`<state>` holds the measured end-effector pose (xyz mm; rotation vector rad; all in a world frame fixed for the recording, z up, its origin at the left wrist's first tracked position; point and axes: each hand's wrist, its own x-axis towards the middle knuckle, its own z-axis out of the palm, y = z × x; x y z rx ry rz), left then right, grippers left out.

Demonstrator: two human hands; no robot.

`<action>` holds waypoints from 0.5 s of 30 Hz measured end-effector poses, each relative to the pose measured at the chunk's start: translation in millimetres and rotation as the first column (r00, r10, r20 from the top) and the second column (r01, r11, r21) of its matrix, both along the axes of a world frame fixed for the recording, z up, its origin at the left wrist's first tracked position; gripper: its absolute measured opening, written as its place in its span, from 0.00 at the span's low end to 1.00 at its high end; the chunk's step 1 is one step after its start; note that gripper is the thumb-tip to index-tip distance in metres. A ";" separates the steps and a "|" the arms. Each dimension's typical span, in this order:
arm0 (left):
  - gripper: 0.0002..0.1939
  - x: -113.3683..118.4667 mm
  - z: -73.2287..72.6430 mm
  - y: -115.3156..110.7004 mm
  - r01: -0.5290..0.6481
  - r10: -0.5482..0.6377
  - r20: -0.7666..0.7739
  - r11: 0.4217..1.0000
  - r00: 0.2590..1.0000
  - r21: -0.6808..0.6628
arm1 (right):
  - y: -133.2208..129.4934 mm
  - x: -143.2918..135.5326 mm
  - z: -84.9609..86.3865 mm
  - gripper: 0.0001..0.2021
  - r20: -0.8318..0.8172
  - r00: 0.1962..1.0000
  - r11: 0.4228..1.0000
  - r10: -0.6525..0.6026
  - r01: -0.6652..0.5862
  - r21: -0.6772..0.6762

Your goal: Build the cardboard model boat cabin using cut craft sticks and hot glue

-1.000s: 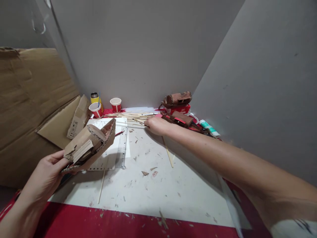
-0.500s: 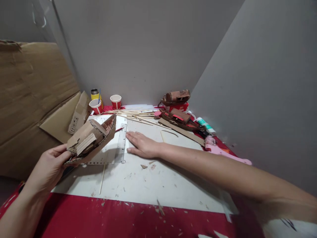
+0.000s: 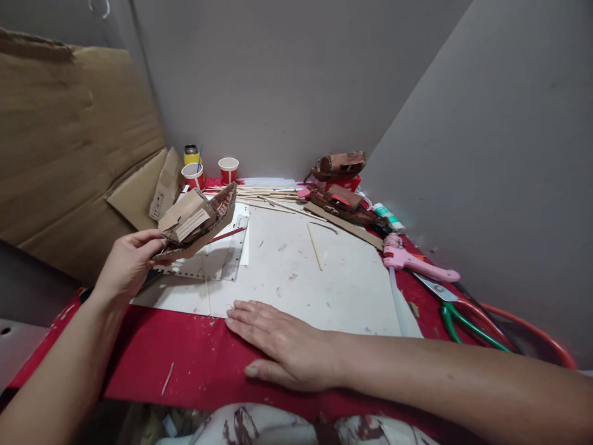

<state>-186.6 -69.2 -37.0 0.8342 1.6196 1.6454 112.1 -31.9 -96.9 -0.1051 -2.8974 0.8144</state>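
My left hand [image 3: 127, 261] pinches the near end of a cardboard model boat [image 3: 197, 224], holding it tilted above the left part of the white board. A clear ruler [image 3: 235, 250], white paper and a red pencil [image 3: 228, 235] lie under and beside the boat. Flat on the front edge of the white board [image 3: 296, 259] and the red cloth [image 3: 185, 346] rests my right hand [image 3: 285, 346], fingers stretched out, with nothing in it. A thin wooden stick [image 3: 315, 247] lies farther back on the board.
Behind are wooden sticks [image 3: 264, 195], paper cups [image 3: 228, 170] and a yellow bottle [image 3: 191, 154]. To the right are brown model boats [image 3: 343, 164], a pink glue gun [image 3: 419, 262] and scissors [image 3: 463, 315]. Large cardboard [image 3: 69, 142] leans at the left.
My right hand has come back from beside the ruler to the board's front edge. Several small scraps there are gone from the board. The boat remains in my left hand.
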 end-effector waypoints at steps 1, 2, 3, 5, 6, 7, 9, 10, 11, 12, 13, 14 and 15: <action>0.09 -0.4 0.6 0.0 -0.006 0.006 0.000 1.000 1.000 0.006 | -1.5 -2.0 3.3 0.33 -0.032 0.999 1.000 0.017 -0.017 0.013; 0.09 -0.9 1.2 0.0 -0.013 0.013 0.001 1.000 1.000 0.013 | -1.7 -5.7 6.8 0.31 -0.046 0.999 0.999 0.019 -0.017 0.040; 0.09 -1.4 1.8 -0.1 -0.020 0.020 0.002 1.000 1.000 0.019 | -0.6 -11.2 10.3 0.29 -0.039 0.999 0.997 0.003 0.000 0.075; 0.09 -3.0 2.6 -0.3 -0.038 0.038 0.003 0.999 0.999 0.028 | 3.4 -27.8 16.1 0.25 0.015 0.997 0.988 -0.071 0.069 0.140; 0.09 -4.1 2.8 -0.3 -0.047 0.046 0.003 0.998 0.999 0.031 | 5.7 -38.6 18.2 0.23 0.055 0.991 0.980 -0.123 0.112 0.165; 0.09 -5.2 2.9 -0.4 -0.055 0.055 0.004 0.998 0.998 0.033 | 7.7 -50.6 19.8 0.21 0.088 0.980 0.970 -0.180 0.162 0.182; 0.10 -7.5 2.6 -0.4 -0.068 0.068 0.003 0.997 0.998 0.034 | 10.8 -76.2 21.8 0.23 0.132 0.945 0.941 -0.299 0.269 0.206; 0.11 -8.7 2.5 -0.4 -0.072 0.072 0.003 0.997 0.997 0.032 | 11.9 -88.7 22.5 0.25 0.155 0.924 0.924 -0.351 0.314 0.219; 0.11 -9.7 2.6 -0.4 -0.074 0.074 0.004 0.997 0.997 0.029 | 12.8 -100.0 23.2 0.26 0.177 0.904 0.910 -0.388 0.346 0.229; 0.12 -10.7 2.7 -0.4 -0.077 0.077 0.006 0.997 0.997 0.023 | 13.6 -109.7 24.0 0.24 0.204 0.888 0.901 -0.412 0.364 0.236; 0.12 -11.6 3.1 -0.4 -0.083 0.082 0.008 0.996 0.997 0.018 | 14.2 -117.2 24.9 0.21 0.228 0.874 0.894 -0.430 0.376 0.245; 0.13 -12.4 3.5 -0.3 -0.090 0.089 0.010 0.996 0.996 0.013 | 14.8 -122.4 26.1 0.18 0.254 0.861 0.890 -0.440 0.381 0.251; 0.13 -13.0 3.9 -0.2 -0.100 0.100 0.012 0.995 0.995 0.009 | 15.1 -125.1 27.5 0.16 0.280 0.851 0.889 -0.444 0.380 0.255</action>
